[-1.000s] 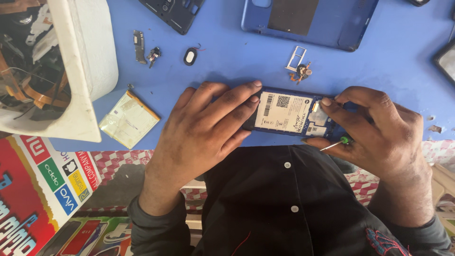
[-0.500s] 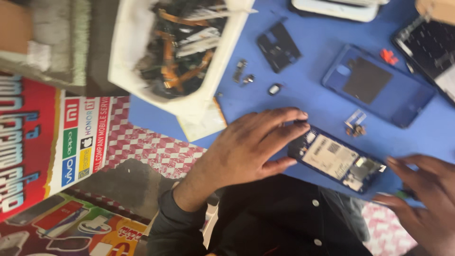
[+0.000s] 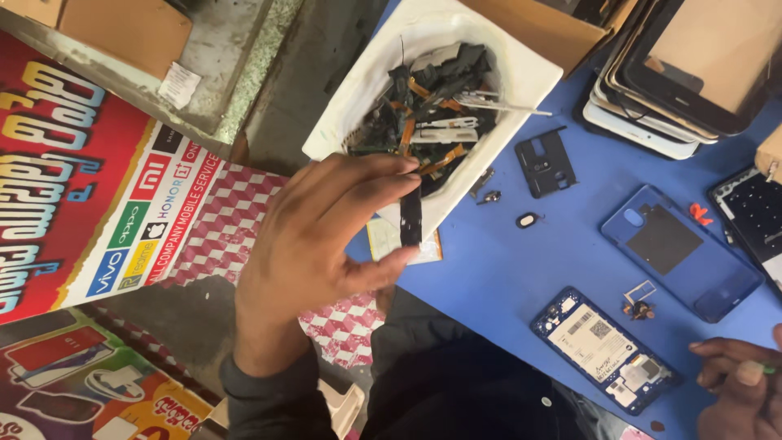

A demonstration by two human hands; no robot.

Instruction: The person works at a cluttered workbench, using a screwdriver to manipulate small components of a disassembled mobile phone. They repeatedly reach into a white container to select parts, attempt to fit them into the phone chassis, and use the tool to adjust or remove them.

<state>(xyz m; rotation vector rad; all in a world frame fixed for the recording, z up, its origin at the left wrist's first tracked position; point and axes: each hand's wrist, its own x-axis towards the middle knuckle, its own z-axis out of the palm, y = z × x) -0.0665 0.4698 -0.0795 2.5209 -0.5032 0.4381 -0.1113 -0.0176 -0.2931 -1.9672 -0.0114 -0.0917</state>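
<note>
Two fingertips and the thumb of the left hand [image 3: 326,244] pinch a small black strip [image 3: 410,217] upright just beside the white tray [image 3: 521,81], best kept clear of its rim, while the right hand [image 3: 737,391], curled around a green-tipped tool [image 3: 769,368], rests near the opened phone [image 3: 604,347] on the bench [image 3: 489,277]

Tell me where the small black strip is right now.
In the head view, the small black strip is pinched upright between the left hand's fingers and thumb, left of centre, in front of the white tray of parts.
</note>
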